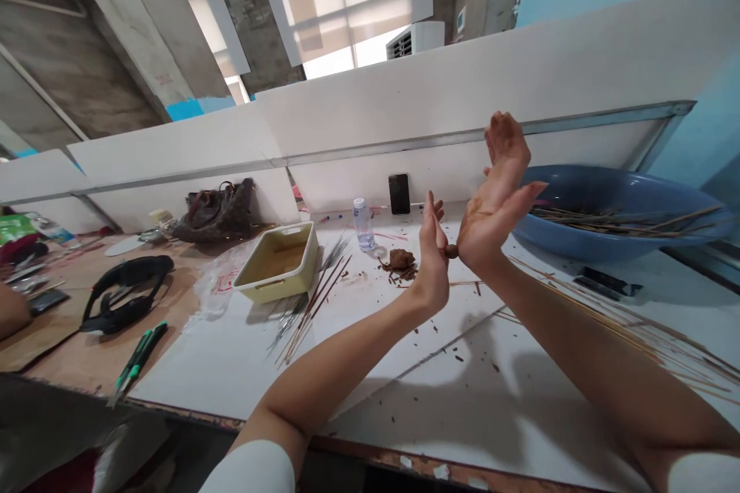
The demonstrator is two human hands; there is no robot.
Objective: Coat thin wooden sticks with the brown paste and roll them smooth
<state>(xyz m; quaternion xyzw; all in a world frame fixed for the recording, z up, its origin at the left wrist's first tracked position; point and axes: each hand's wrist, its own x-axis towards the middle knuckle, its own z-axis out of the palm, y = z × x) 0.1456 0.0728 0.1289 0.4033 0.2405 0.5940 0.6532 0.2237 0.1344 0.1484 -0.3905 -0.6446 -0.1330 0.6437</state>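
A small brown ball (451,251) of clay-like stuff is pinched between the heels of my two palms above the white board. My left hand (433,254) stands upright on one side of it, fingers stretched upward. On the other side, my right hand (498,196) leans back, its thumb out and its fingertips slightly bent, with brown smears on the palm. Just beyond my left hand lies a rough brown lump (401,260) with crumbs around it. Thin brown sticks (319,300) lie farther left.
A yellow-green basin (271,289) of brownish liquid stands left, near a clear bottle (363,225) and a phone (398,194). On the right is a blue tub (607,246) holding sticks. Cutters (139,358), a black headset (126,293) and another person's arm (11,312) are far left.
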